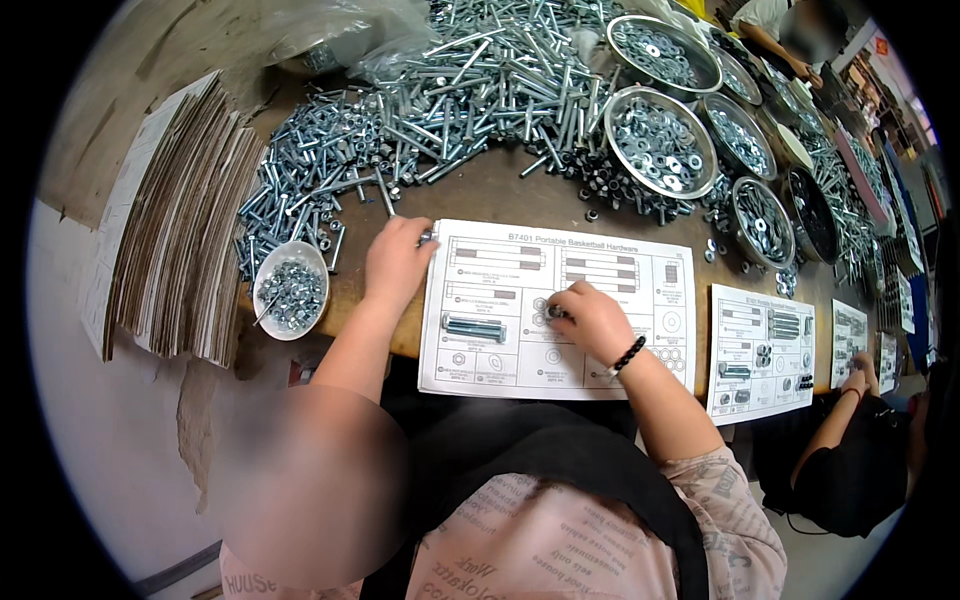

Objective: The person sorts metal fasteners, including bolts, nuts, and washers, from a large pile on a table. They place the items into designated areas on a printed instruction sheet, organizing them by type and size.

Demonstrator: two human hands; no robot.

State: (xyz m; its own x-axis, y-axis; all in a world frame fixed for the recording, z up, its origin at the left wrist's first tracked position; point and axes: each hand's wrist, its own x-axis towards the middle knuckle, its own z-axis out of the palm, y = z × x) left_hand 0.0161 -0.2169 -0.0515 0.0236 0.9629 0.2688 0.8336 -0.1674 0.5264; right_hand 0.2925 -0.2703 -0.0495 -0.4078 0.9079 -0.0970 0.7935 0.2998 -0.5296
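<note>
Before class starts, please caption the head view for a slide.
Left hand at the corner of a printed card, right hand over its middle, with heaped bolts and metal bowls of washers beyond.

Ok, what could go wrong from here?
The small metal part in the right hand could slip and roll off the board. The white bowl stands near the edge of the table, beside the left forearm, so a bump might spill its contents.
</note>
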